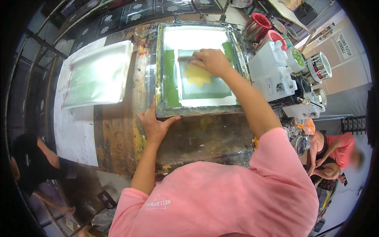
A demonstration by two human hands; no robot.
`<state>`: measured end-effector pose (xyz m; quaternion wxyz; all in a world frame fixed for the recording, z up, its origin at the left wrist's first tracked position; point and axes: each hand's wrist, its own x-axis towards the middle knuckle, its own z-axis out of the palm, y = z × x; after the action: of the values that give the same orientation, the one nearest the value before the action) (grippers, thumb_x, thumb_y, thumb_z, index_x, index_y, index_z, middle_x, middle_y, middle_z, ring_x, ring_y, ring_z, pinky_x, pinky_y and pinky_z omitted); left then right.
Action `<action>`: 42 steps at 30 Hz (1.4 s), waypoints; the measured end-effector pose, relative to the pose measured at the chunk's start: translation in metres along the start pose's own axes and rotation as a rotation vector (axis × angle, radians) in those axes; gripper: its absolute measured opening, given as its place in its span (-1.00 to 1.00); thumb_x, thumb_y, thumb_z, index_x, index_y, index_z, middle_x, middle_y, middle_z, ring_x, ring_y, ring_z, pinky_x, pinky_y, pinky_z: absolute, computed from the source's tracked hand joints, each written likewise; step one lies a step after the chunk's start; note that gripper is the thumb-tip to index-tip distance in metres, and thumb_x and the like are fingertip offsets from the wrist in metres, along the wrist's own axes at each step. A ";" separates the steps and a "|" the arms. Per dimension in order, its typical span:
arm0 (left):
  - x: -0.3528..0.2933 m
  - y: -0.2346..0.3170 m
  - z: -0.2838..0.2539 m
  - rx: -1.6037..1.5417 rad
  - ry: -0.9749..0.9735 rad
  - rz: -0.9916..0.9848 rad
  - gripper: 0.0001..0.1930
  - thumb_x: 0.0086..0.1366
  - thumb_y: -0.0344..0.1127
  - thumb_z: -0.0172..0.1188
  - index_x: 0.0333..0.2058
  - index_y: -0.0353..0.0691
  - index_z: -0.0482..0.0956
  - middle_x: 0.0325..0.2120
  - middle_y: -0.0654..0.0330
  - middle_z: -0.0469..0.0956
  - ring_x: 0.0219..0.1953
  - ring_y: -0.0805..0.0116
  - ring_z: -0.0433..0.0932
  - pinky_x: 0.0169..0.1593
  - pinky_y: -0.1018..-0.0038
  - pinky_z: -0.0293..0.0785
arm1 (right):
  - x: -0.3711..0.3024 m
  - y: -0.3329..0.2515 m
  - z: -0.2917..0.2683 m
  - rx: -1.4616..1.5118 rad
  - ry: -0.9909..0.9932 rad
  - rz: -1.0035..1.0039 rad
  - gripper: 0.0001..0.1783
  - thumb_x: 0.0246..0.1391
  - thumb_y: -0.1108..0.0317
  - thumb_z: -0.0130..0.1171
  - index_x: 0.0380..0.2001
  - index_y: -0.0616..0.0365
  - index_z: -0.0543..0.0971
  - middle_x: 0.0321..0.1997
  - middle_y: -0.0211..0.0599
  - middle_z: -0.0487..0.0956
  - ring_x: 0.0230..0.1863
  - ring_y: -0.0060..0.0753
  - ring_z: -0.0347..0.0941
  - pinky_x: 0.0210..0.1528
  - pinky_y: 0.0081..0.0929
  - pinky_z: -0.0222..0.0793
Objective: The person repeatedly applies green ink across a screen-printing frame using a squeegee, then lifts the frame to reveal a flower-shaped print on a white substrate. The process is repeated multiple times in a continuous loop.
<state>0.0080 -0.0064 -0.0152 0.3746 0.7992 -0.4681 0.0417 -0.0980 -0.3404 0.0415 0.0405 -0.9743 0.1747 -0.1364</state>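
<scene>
A screen-printing frame (159, 85) lies on the stained work table, its mesh green with a paler rectangle in the middle. A yellow flower shape (196, 76) shows within that rectangle. My right hand (212, 62) is closed round a dark bar that looks like a squeegee (184, 58), held over the upper part of the mesh. The squeegee's right part is hidden under my fingers. At the frame's near left corner rests my left hand (154, 123), fingers apart, with the thumb along the near edge and a finger pointing up the left side.
Left of the frame, a stack of translucent sheets (98, 75) lies on white paper (75, 136). White plastic jugs (268, 59) and a red-stained paint can (257, 25) crowd the right side. One person (335, 154) sits at right; another in black (33, 162) is at left.
</scene>
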 end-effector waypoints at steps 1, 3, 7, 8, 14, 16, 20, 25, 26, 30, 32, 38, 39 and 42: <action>-0.001 0.000 0.000 0.000 -0.004 -0.014 0.22 -0.17 0.37 0.62 0.39 -0.27 0.43 -0.28 0.17 0.67 -0.21 0.19 0.52 0.14 0.23 0.20 | -0.018 -0.016 -0.007 -0.019 -0.017 0.005 -0.46 0.37 -0.29 0.03 -0.15 -0.05 0.63 -0.28 -0.18 0.67 -0.18 -0.03 0.68 -0.28 -0.02 0.59; -0.002 0.000 0.001 -0.007 0.003 -0.028 0.20 -0.16 0.37 0.61 0.38 -0.28 0.44 -0.24 0.15 0.68 -0.19 0.17 0.54 0.15 0.23 0.21 | -0.056 -0.048 -0.024 0.024 -0.082 0.023 -0.48 0.37 -0.22 0.08 -0.16 0.05 0.58 -0.26 -0.13 0.65 -0.18 0.03 0.65 -0.23 -0.02 0.56; -0.001 0.007 -0.003 -0.002 0.013 -0.033 0.16 -0.12 0.32 0.62 0.37 -0.29 0.44 -0.18 0.10 0.70 -0.14 0.15 0.58 0.17 0.22 0.25 | -0.114 -0.103 -0.057 0.046 -0.156 0.130 -0.53 0.32 -0.11 0.19 -0.17 0.15 0.51 -0.25 -0.13 0.60 -0.15 0.04 0.61 -0.22 -0.01 0.54; 0.001 0.011 -0.005 -0.008 0.014 -0.038 0.14 -0.09 0.28 0.64 0.36 -0.32 0.44 -0.16 0.08 0.70 -0.10 0.16 0.60 0.19 0.22 0.28 | -0.116 -0.107 -0.066 0.041 -0.105 0.103 -0.53 0.31 -0.10 0.21 -0.17 0.15 0.53 -0.25 -0.15 0.61 -0.16 0.01 0.61 -0.22 -0.04 0.55; 0.040 0.059 -0.026 -0.781 0.111 -0.223 0.03 0.11 -0.05 0.65 0.37 -0.53 0.30 0.05 -0.11 0.61 0.18 0.17 0.54 0.25 0.28 0.44 | -0.106 -0.122 -0.117 -0.109 0.230 0.014 -0.63 0.24 0.03 0.27 -0.22 0.14 0.56 -0.26 -0.17 0.57 -0.13 -0.04 0.53 0.01 -0.04 0.36; 0.062 0.071 -0.037 -0.847 0.180 -0.204 0.04 0.14 -0.10 0.63 0.40 -0.56 0.23 0.11 -0.16 0.56 0.22 0.14 0.51 0.26 0.29 0.44 | -0.082 -0.118 -0.135 -0.198 0.418 0.001 -0.65 0.23 0.00 0.26 -0.27 0.09 0.59 -0.31 -0.23 0.59 -0.18 -0.11 0.55 0.05 -0.05 0.28; 0.090 0.068 -0.049 -0.591 0.200 -0.004 0.08 0.18 -0.06 0.59 0.45 -0.53 0.14 0.16 -0.18 0.51 0.25 0.05 0.48 0.31 0.26 0.38 | -0.032 -0.101 -0.174 -0.228 0.550 -0.044 -0.58 0.27 -0.06 0.20 -0.32 0.13 0.64 -0.36 -0.21 0.62 -0.24 -0.05 0.57 0.02 -0.07 0.28; 0.039 0.034 -0.023 0.532 -0.224 -0.001 0.12 0.33 0.48 0.13 0.52 -0.37 0.10 0.38 -0.29 0.30 0.50 -0.17 0.15 0.50 -0.32 -0.11 | 0.000 -0.089 -0.209 -0.104 0.573 -0.026 -0.49 0.22 -0.05 0.14 -0.49 0.22 0.67 -0.43 -0.01 0.70 -0.34 0.03 0.64 -0.06 -0.01 0.33; 0.026 0.029 -0.013 0.593 -0.224 0.012 0.12 0.34 0.51 0.05 0.52 -0.36 0.11 0.43 -0.28 0.23 0.54 -0.15 0.08 0.48 -0.39 -0.18 | 0.005 -0.088 -0.213 -0.105 0.555 -0.007 -0.48 0.22 -0.06 0.13 -0.50 0.21 0.67 -0.44 -0.01 0.70 -0.34 0.02 0.64 -0.07 -0.01 0.33; 0.004 0.022 0.006 0.582 -0.349 -0.052 0.07 0.40 0.52 -0.06 0.50 -0.36 0.16 0.53 -0.23 0.09 0.61 -0.10 -0.06 0.49 -0.43 -0.29 | 0.019 -0.084 -0.224 -0.104 0.529 0.035 -0.43 0.21 -0.10 0.07 -0.53 0.23 0.69 -0.44 0.00 0.69 -0.33 0.05 0.64 -0.08 0.00 0.34; 0.014 0.028 0.003 0.377 -0.332 -0.063 0.01 0.41 0.44 0.04 0.48 -0.38 0.21 0.51 -0.23 0.13 0.56 -0.09 0.06 0.50 -0.30 -0.14 | 0.022 -0.081 -0.227 -0.110 0.511 0.033 -0.41 0.21 -0.10 0.03 -0.52 0.24 0.69 -0.44 0.03 0.69 -0.32 0.06 0.64 -0.07 0.00 0.35; 0.080 0.074 -0.005 -0.300 -0.087 -0.139 -0.26 0.39 -0.12 0.37 0.38 -0.46 0.36 0.28 -0.26 0.47 0.06 -0.01 0.67 0.13 0.26 0.57 | 0.032 -0.078 -0.234 -0.139 0.491 0.058 -0.41 0.20 -0.09 0.01 -0.52 0.25 0.69 -0.44 0.06 0.69 -0.32 0.11 0.63 -0.07 0.02 0.36; 0.093 0.078 -0.005 -0.303 -0.034 -0.115 -0.30 0.39 -0.21 0.38 0.37 -0.46 0.37 0.23 -0.24 0.53 -0.03 0.04 0.70 0.03 0.31 0.60 | 0.032 -0.078 -0.234 -0.131 0.489 0.061 -0.41 0.20 -0.09 0.02 -0.52 0.25 0.69 -0.45 0.06 0.68 -0.33 0.11 0.63 -0.07 0.02 0.37; 0.106 0.076 -0.021 -0.326 0.036 -0.220 -0.35 0.36 -0.39 0.35 0.37 -0.46 0.39 0.05 -0.14 0.66 -0.18 0.21 0.72 -0.11 0.37 0.62 | 0.029 -0.080 -0.232 -0.092 0.515 0.049 -0.42 0.20 -0.09 0.05 -0.53 0.25 0.69 -0.46 0.06 0.68 -0.34 0.12 0.63 -0.07 0.01 0.37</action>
<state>0.0135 -0.0901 0.0870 0.5095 0.7736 -0.3716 -0.0616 -0.1105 -0.2826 0.2819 -0.0466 -0.9037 0.2086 -0.3709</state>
